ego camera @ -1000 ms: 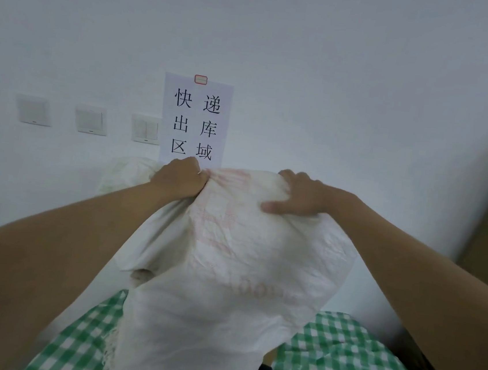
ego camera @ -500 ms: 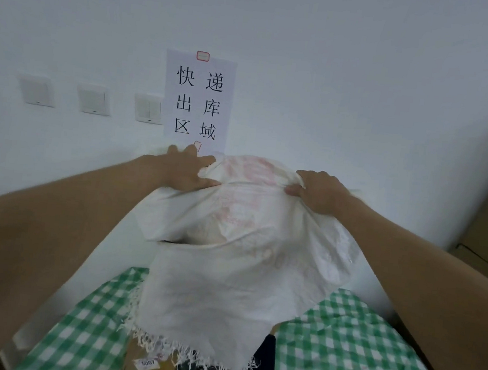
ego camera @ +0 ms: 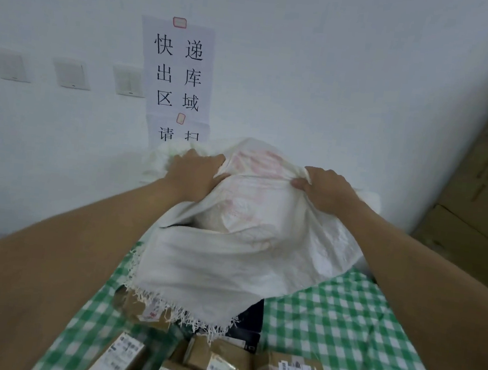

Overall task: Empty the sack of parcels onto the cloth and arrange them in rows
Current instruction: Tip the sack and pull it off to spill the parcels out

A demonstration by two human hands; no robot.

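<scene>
Cloth: green-and-white checked cloth (ego camera: 348, 331) fills the lower frame, laid as the landing ground.
Sack: white woven plastic sack (ego camera: 229, 258), mid-frame, hangs upside down, frayed mouth low so the load can drop out.
Parcels: brown cardboard parcels (ego camera: 218, 360) lie heaped at bottom centre, just under the mouth, no rows yet.
Left hand: left hand (ego camera: 192, 173) grips the sack's raised bottom, fingers curled into the fabric.
Right hand: right hand (ego camera: 323, 190) pinches a bunched fold beside it.
</scene>
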